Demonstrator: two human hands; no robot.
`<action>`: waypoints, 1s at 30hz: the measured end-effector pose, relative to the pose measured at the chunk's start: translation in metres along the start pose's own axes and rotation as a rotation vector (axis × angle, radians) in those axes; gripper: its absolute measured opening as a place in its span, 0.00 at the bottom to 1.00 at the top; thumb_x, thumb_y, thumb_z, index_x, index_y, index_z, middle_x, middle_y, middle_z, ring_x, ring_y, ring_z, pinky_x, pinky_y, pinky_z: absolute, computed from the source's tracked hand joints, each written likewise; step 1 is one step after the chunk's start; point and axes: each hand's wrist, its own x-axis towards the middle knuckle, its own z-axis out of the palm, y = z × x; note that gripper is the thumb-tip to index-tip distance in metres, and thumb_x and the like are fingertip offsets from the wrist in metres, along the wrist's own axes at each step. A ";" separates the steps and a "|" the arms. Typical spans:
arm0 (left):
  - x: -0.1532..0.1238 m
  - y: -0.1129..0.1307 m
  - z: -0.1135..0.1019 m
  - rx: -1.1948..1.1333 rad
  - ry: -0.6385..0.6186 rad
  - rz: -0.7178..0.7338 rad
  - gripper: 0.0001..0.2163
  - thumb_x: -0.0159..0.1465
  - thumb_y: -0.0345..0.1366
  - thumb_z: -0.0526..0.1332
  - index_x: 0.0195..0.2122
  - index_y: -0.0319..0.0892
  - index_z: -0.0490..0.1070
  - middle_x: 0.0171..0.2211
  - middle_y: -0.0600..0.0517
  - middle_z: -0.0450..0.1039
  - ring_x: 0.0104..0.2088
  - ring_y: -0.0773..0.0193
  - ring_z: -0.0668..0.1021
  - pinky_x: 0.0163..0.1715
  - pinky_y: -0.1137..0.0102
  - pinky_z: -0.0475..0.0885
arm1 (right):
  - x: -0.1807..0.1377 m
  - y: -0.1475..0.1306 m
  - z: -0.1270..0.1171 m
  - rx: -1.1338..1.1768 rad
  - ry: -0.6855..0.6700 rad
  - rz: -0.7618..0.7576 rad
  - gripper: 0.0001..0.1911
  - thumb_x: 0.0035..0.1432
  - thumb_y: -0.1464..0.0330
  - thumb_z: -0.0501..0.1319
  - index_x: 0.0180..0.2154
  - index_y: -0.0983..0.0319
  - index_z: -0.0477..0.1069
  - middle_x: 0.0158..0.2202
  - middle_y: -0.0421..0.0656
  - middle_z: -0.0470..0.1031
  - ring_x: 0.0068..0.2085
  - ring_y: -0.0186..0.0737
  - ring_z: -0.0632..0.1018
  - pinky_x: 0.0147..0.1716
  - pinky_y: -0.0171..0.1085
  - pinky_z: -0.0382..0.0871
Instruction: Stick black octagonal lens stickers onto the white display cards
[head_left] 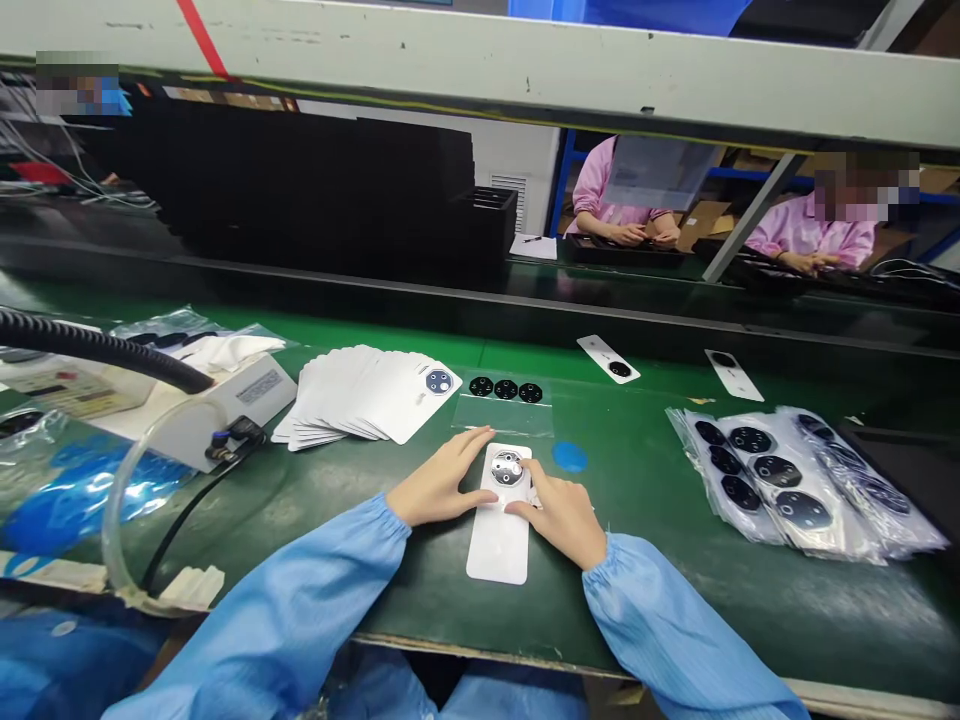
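A white phone back panel (498, 555) lies flat on the green bench in front of me. A round black camera cover (508, 468) sits at its upper end. My left hand (442, 480) is open along the panel's left side, its thumb tip at the panel's edge and its fingers stretched toward the top corner. From the right, my right hand (564, 508) touches the camera cover's rim with the index finger, thumb apart over the panel. Its other fingers are curled and partly hidden, with something small and white beside them. A blue film disc (570, 457) lies just beyond.
Left stands a fanned stack of white panels (367, 395). Black camera covers (506, 389) lie on a clear bag behind. Two loose panels (608, 359) are farther back. Bagged covers (787, 480) lie right; a white device (247, 400) and hose (112, 500) left. Co-workers (626, 200) sit opposite.
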 end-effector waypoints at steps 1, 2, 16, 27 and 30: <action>0.004 -0.012 0.007 -0.008 -0.056 -0.009 0.39 0.56 0.49 0.66 0.64 0.43 0.52 0.62 0.39 0.59 0.60 0.46 0.65 0.58 0.52 0.64 | 0.000 0.000 -0.001 0.003 -0.005 0.002 0.27 0.61 0.53 0.58 0.55 0.58 0.58 0.37 0.43 0.79 0.38 0.48 0.79 0.25 0.36 0.53; 0.008 -0.022 0.013 -0.018 -0.089 -0.014 0.42 0.53 0.51 0.67 0.65 0.41 0.51 0.62 0.38 0.58 0.61 0.44 0.64 0.58 0.51 0.62 | 0.000 0.000 -0.001 0.010 -0.008 0.002 0.27 0.61 0.53 0.58 0.55 0.58 0.58 0.37 0.43 0.79 0.38 0.49 0.79 0.26 0.36 0.53; 0.009 -0.021 0.028 -0.389 -0.055 -0.109 0.36 0.52 0.42 0.71 0.60 0.48 0.60 0.59 0.45 0.60 0.60 0.48 0.60 0.61 0.51 0.56 | 0.003 0.002 0.005 0.506 0.065 0.072 0.23 0.56 0.60 0.61 0.49 0.56 0.55 0.37 0.39 0.76 0.39 0.44 0.77 0.33 0.35 0.62; -0.088 0.020 -0.014 -0.923 0.471 -0.552 0.42 0.60 0.38 0.65 0.65 0.60 0.34 0.67 0.39 0.45 0.45 0.52 0.80 0.41 0.60 0.78 | 0.015 0.021 0.010 0.884 0.248 0.091 0.27 0.51 0.50 0.61 0.45 0.58 0.57 0.23 0.34 0.63 0.22 0.36 0.68 0.22 0.34 0.59; -0.154 0.039 -0.051 -1.039 0.862 -0.697 0.44 0.57 0.37 0.68 0.66 0.56 0.37 0.63 0.39 0.57 0.46 0.50 0.79 0.40 0.61 0.78 | 0.020 0.033 0.018 0.805 0.302 0.156 0.29 0.44 0.48 0.64 0.44 0.56 0.63 0.28 0.41 0.70 0.24 0.40 0.72 0.21 0.36 0.63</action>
